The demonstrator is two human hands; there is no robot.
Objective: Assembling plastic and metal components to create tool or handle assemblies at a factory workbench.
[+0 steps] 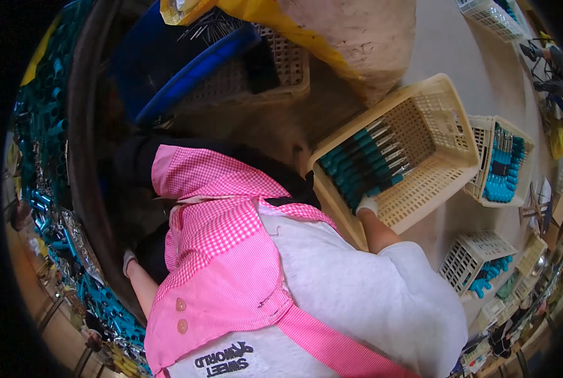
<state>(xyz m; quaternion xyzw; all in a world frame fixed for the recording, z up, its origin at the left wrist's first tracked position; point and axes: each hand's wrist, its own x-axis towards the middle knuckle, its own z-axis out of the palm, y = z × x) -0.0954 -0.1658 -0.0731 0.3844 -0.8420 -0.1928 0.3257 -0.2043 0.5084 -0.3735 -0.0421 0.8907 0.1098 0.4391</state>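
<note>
My right hand [367, 205], in a pale glove, reaches into a cream slatted crate [454, 142] on my right. It touches the near end of the teal-handled screwdrivers [360, 160], which lie in banded rows with their metal shafts pointing toward the crate's middle. Its fingertips are hidden among the handles, so its grip does not show. On the left, my left hand [129, 261], also gloved, is low beside the dark curved edge [83, 157] of the work surface. Most of its fingers are out of sight against dark cloth.
Teal handles and metal parts [48, 201] are heaped along the left. Ahead are a blue tub [187, 75] with thin metal rods, a perforated crate [288, 63] and a large yellow-edged sack [363, 38]. Further right stand crates of teal-handled tools [502, 160] and a tipped crate [473, 252].
</note>
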